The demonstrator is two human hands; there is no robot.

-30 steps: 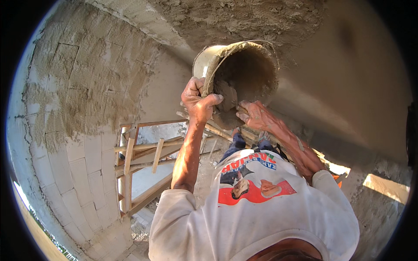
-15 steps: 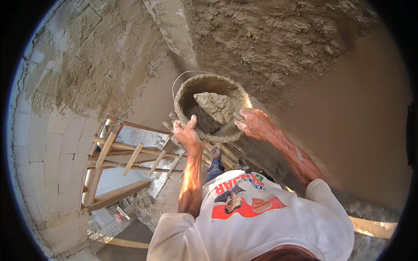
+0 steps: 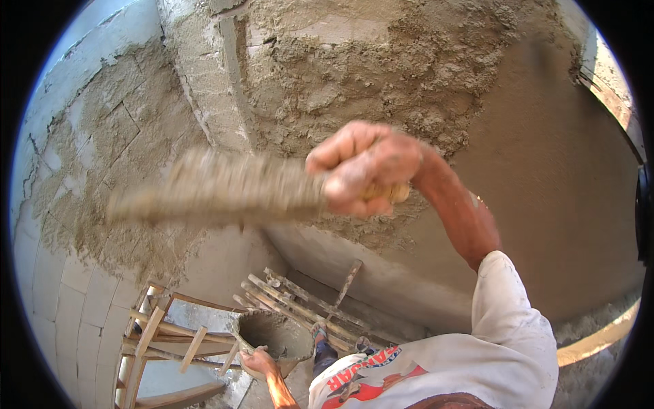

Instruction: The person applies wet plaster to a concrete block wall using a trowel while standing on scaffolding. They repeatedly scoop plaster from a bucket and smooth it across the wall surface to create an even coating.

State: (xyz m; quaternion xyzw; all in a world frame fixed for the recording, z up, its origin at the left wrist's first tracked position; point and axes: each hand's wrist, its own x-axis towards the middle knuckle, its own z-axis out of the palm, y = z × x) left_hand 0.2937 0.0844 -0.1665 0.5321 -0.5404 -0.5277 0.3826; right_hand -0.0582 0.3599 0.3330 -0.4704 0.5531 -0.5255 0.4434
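Observation:
My right hand (image 3: 375, 167) is closed around the handle of a trowel (image 3: 231, 194), raised in front of the walls. Motion smears the trowel's long blade, which points left and carries grey-brown mortar. Lower down, a round mortar-caked bucket (image 3: 293, 337) hangs at my left side. My left hand (image 3: 259, 361) grips its near left edge, and grey mortar coats the inside. Behind the trowel, rough wet mortar (image 3: 422, 82) covers the upper part of the facing wall.
Smooth plaster (image 3: 545, 184) covers the wall on the right. Pale blocks (image 3: 75, 293), partly smeared with mortar, form the left wall. My feet stand on scaffold poles (image 3: 293, 300). A wooden frame with crosspieces (image 3: 153, 327) stands at the lower left.
My right hand has risen from the bucket's rim, bringing the loaded trowel up and leftward. The bucket, in my left hand, has dropped lower. The view has tilted up toward the walls.

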